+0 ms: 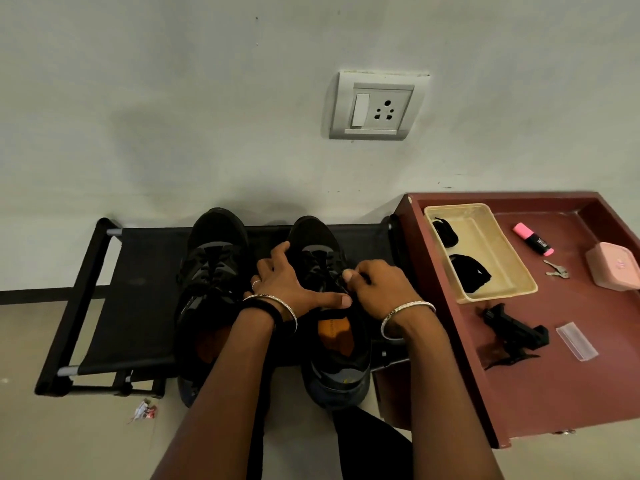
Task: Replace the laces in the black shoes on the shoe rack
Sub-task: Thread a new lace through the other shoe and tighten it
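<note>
**While both hands work at the right shoe's lacing**

Where the black fabric-and-tube shoe rack (pixel 138 306) stands against the wall, two black lace-up shoes sit side by side on it, toes to the wall. The left black shoe (pixel 214 265) lies untouched, its heel hidden behind the left forearm. Just beside it, the left hand (pixel 287 285) rests on the right black shoe (pixel 311 233) with fingers spread and straight, thumb stretched across the collar. The right hand (pixel 377 285) sits over the same shoe's eyelets, fingers curled, thumb and forefinger pinching what seems to be a black lace (pixel 349 284), though it is dark on dark and hard to follow. This shoe's orange insole (pixel 334 336) shows between the wrists, and its heel overhangs the rack's front edge.

Further right, a maroon wooden table (pixel 446 323) with a raised rim carries a beige plastic tray (pixel 498 251) holding two dark bundles (pixel 469 271) I cannot identify, a pink highlighter (pixel 533 239), small keys (pixel 556 270) and a pink box (pixel 611 265) cut off by the frame.
</note>
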